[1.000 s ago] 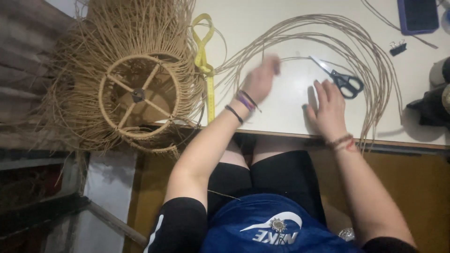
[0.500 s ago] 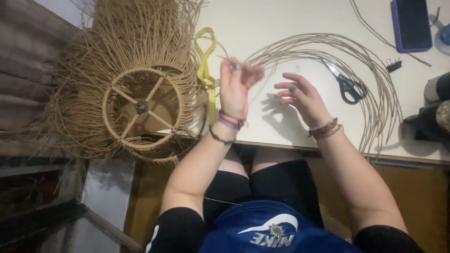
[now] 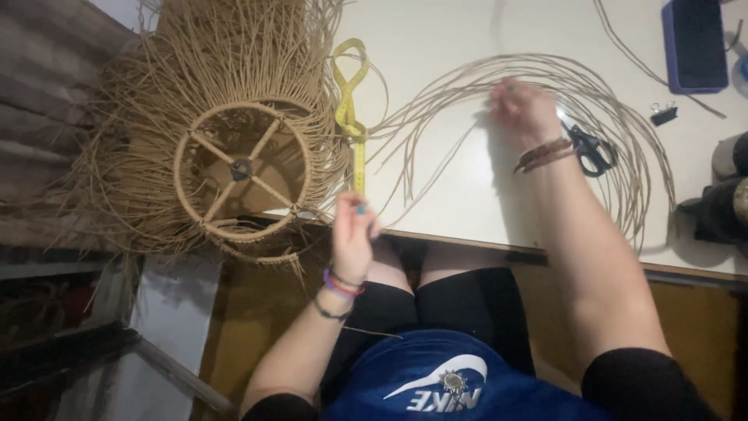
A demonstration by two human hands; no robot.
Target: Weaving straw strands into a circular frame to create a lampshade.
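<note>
L hand [image 3: 352, 232] sits at the table's [image 3: 460, 187] front edge, fingers pressed together, pinching what looks like a thin strand, too fine to be sure. R hand [image 3: 523, 109] is mid-table on the bundle of loose cane strands [image 3: 623, 132]; blurred, can't tell its grip. 1 pair of scissors [image 3: 590, 148] just beside the R wrist. 1 yellow tape measure [image 3: 351, 117] near the left edge. 1 woven lampshade frame [image 3: 234, 156] overhangs the front-left corner. 1 binder clip [image 3: 664, 114], 1 blue case [image 3: 696, 43] at the back-right.

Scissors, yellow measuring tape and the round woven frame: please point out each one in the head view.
Scissors [image 3: 594, 150]: head view, on the black handles.
Yellow measuring tape [image 3: 348, 109]: head view, on the looped upper part.
Round woven frame [image 3: 242, 168]: head view, on the central hub.
</note>
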